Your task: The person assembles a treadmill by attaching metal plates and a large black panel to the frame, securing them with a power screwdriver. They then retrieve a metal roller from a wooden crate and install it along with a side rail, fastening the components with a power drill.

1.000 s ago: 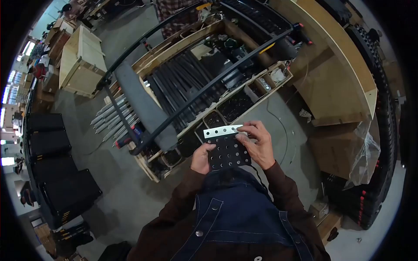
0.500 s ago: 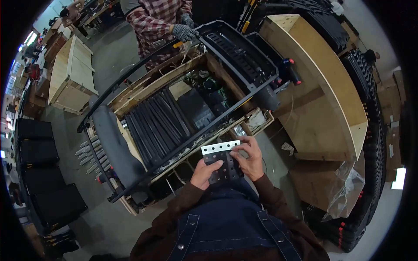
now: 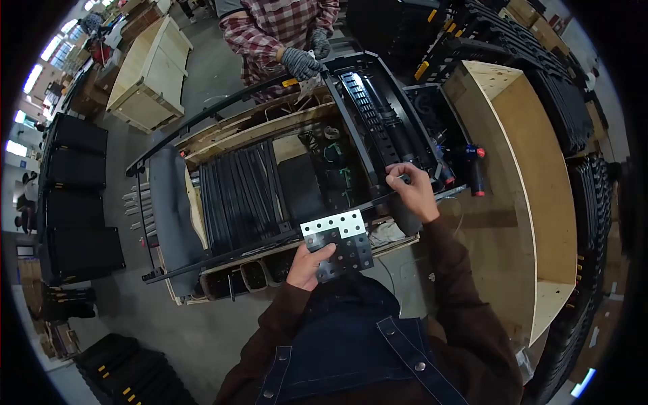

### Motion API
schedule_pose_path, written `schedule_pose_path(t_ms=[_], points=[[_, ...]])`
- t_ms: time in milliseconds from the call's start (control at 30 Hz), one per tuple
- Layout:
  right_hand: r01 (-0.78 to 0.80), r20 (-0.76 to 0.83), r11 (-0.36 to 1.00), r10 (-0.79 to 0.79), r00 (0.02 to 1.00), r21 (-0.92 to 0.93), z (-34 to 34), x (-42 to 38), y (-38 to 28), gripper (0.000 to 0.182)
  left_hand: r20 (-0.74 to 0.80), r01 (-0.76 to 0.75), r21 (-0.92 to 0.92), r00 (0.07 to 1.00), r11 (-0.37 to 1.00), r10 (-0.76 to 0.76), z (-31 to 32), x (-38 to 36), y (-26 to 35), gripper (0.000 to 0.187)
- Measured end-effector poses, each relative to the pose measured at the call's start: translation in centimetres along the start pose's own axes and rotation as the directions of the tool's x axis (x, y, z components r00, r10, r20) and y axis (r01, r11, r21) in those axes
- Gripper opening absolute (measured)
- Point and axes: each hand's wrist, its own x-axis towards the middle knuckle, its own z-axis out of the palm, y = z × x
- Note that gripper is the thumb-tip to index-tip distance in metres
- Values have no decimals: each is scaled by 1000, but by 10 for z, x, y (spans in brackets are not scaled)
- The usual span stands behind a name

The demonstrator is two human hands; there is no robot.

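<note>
My left hand (image 3: 309,268) grips a perforated metal plate (image 3: 352,251) by its left side, thumb over the front. The plate has rows of round holes; its upper band looks bright, the rest dark. To the upper right, apart from the plate, my right hand (image 3: 415,194) is raised with thumb and fingers curled together. Whatever may be between those fingertips is too small to make out. Just beyond this hand runs a black metal frame (image 3: 352,120), resting across a wooden crate (image 3: 223,137) that contains dark strips (image 3: 236,192).
Across the frame stands a person in a plaid shirt (image 3: 280,23), a gloved hand (image 3: 301,63) at the frame. A cordless power tool (image 3: 476,169) lies right of the frame, beside a large plywood box (image 3: 533,162). Black panels (image 3: 81,256) stand at left.
My right hand has left the plate and moved up and right towards the frame. The left hand keeps the plate. My view has shifted.
</note>
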Motion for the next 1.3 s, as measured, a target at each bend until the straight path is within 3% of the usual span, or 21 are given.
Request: schedule_pose_path(t_ms=[33,67,133,167,300,500,567,633,667,733,767,867,967,1000,1067,1133,1167,1233,1267,1300], points=[[-110,141,990,97,985,85,-10,17,19,10,-20,13,8,1000,1000,-13,-3,-3,-8,35],[-112,151,990,97,984,91,-12,26,25,10,-32,11,6,999,1000,-11,-1,-8,-12,35],[-342,447,934,264,855,102,-14,40,37,10,-74,48,-19,996,999,-49,4,-16,-17,35],[-338,501,938,260,825,70,-13,42,43,10,-88,62,-9,994,998,-62,3,-19,-21,35],[-354,547,933,262,795,68,-12,44,45,9,-109,42,14,993,999,-40,-5,-23,-34,35],[-271,523,962,209,826,43,-9,38,49,10,-149,14,31,989,999,-9,2,-27,-29,35],[-71,478,972,173,861,-224,-7,35,42,12,-132,-13,77,991,997,23,4,-30,-24,35],[140,347,900,14,938,-413,3,20,5,25,-144,-55,55,988,997,62,11,-38,-16,29],[389,243,721,-304,921,-573,16,11,-11,37,-154,-81,64,984,995,90,11,-41,-13,29],[358,232,833,-282,931,-423,47,-12,-39,33,-177,-128,84,974,988,141,5,-43,-16,27],[276,259,942,-223,940,-190,66,-32,-57,24,-178,-153,93,970,984,167,-2,-44,-19,26],[344,346,931,-284,894,-126,119,-72,-83,14,-204,-211,87,953,974,224,-16,-54,-17,23],[267,340,962,-231,912,-62,160,-91,-84,15,-232,-241,113,937,964,262,-36,-74,-7,22],[342,361,936,-292,885,-80,171,-93,-85,15,-237,-228,138,937,964,255,-41,-84,-1,21],[564,409,820,-483,774,-100,195,-94,-91,17,-253,-259,14,934,966,254,-67,-95,-9,23],[694,522,714,-559,644,-93,217,-90,-104,17,-229,-124,-368,973,921,39,-88,-107,-8,23],[664,527,747,-558,641,-16,233,-87,-108,17,-178,-120,-447,983,886,43,-102,-111,-9,24],[371,539,925,-354,764,81,273,-85,-110,15,-235,-183,-488,969,854,73,-122,-131,2,25],[312,538,947,-300,787,72,294,-77,-110,10,-274,-220,-518,958,827,84,-131,-139,6,25],[90,539,985,-157,827,150,319,-70,-112,11,-278,-233,-527,956,817,94,-142,-146,8,25]])
